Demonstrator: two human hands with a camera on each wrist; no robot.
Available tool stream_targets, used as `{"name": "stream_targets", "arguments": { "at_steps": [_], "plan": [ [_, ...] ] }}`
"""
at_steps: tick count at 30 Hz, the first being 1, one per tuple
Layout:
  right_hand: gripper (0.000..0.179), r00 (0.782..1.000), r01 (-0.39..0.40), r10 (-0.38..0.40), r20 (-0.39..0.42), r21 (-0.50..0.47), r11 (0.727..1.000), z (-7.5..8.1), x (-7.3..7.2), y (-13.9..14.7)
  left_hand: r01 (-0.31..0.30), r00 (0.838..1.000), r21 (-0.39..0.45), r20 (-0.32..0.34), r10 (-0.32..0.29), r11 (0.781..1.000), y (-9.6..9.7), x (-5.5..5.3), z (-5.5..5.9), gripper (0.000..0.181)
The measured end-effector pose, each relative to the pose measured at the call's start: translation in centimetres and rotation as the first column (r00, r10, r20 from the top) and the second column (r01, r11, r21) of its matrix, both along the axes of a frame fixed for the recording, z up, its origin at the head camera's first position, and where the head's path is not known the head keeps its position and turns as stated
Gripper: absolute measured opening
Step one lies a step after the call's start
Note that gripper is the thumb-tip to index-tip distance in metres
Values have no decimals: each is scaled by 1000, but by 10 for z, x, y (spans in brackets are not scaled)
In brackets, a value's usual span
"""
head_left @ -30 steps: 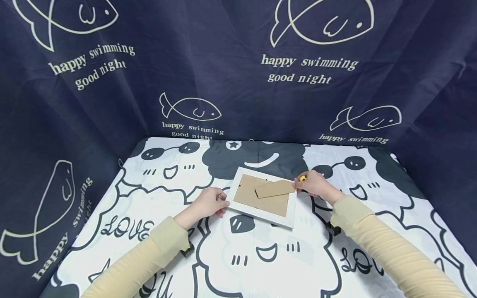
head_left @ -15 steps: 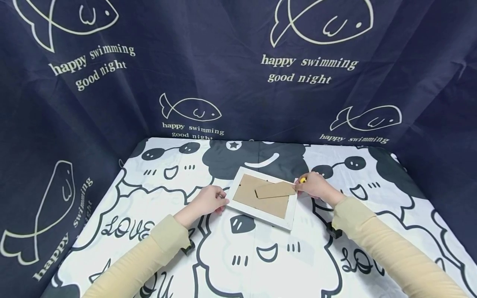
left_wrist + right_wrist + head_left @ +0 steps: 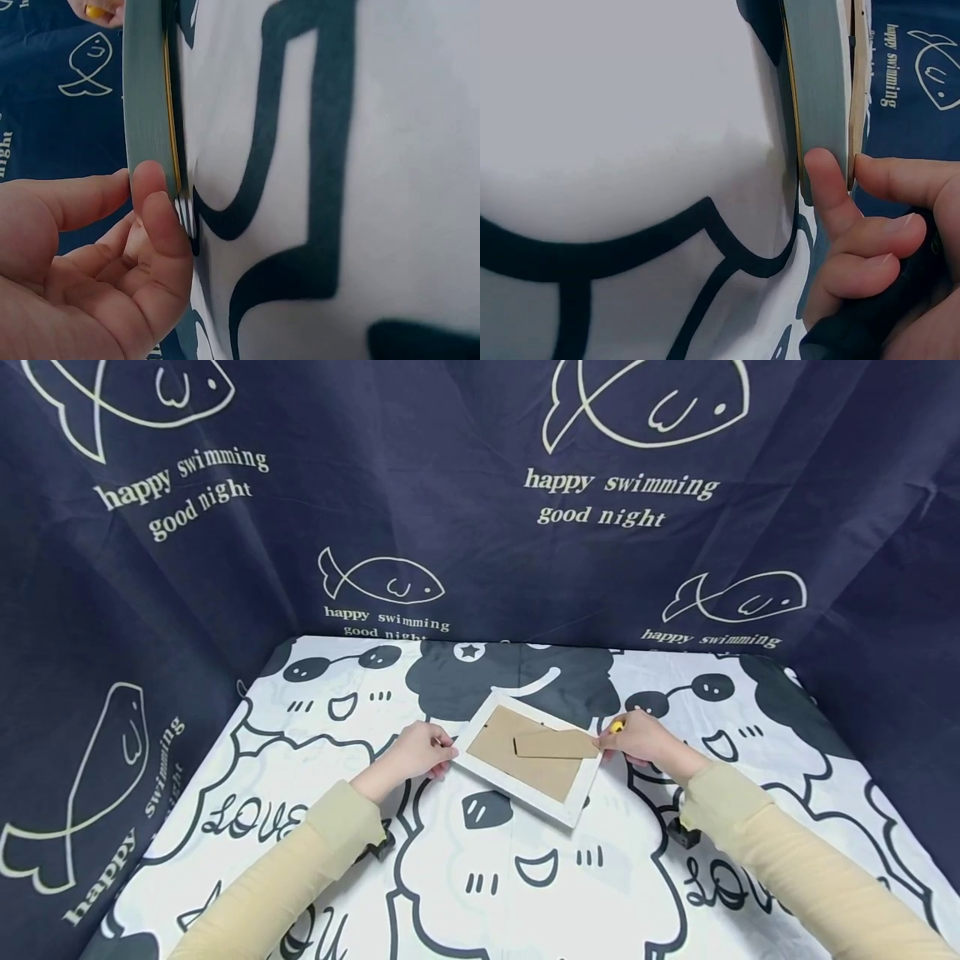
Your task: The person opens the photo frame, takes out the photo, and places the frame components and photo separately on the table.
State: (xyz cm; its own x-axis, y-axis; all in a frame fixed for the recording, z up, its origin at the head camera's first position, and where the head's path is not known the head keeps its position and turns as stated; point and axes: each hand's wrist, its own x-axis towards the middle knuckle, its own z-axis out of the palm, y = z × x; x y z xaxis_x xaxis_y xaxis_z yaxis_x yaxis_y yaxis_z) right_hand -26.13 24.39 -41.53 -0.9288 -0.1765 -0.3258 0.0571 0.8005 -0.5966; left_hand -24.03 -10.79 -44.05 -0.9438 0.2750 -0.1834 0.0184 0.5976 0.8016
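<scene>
A white picture frame (image 3: 525,791) lies face down, its brown backing board (image 3: 487,742) and easel-stand flap (image 3: 551,744) on top. My left hand (image 3: 420,750) pinches its left corner; in the left wrist view, thumb and fingers (image 3: 166,225) grip the frame's edge (image 3: 146,90). At the other end my right hand (image 3: 639,737) pinches the frame's right edge, thumb on the flap's end and a finger beneath. Curled in that palm is a black tool handle (image 3: 877,307) with a yellow end (image 3: 617,727); its working end is hidden.
A cloth with black-and-white cartoon sheep (image 3: 525,893) covers the table. Dark blue curtains (image 3: 480,527) printed with fish stand behind it and at both sides. Small black devices (image 3: 684,833) sit under the wrists.
The frame has turned clockwise as seen from above. My left hand has shifted slightly away from me and my right hand slightly nearer, both keeping their grip.
</scene>
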Motion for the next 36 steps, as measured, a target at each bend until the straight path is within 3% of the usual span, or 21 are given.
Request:
{"name": "stream_targets", "arguments": {
  "at_steps": [13, 19, 36],
  "plan": [
    [24, 998, 45, -42, 48, -59, 997, -6, 13, 4, -7, 1000, -20, -19, 7, 1000, -1, -13, 0, 15],
    [23, 996, 60, -55, 68, -77, 995, -4, 16, 4, -25, 1000, 7, 8, 25, 1000, 0, -17, -2, 14],
    [29, 993, 79, -71, 92, -91, 993, -9, 4, 11, -24, 999, -1, 24, 24, 1000, 6, -19, -6, 12]
  ]
}}
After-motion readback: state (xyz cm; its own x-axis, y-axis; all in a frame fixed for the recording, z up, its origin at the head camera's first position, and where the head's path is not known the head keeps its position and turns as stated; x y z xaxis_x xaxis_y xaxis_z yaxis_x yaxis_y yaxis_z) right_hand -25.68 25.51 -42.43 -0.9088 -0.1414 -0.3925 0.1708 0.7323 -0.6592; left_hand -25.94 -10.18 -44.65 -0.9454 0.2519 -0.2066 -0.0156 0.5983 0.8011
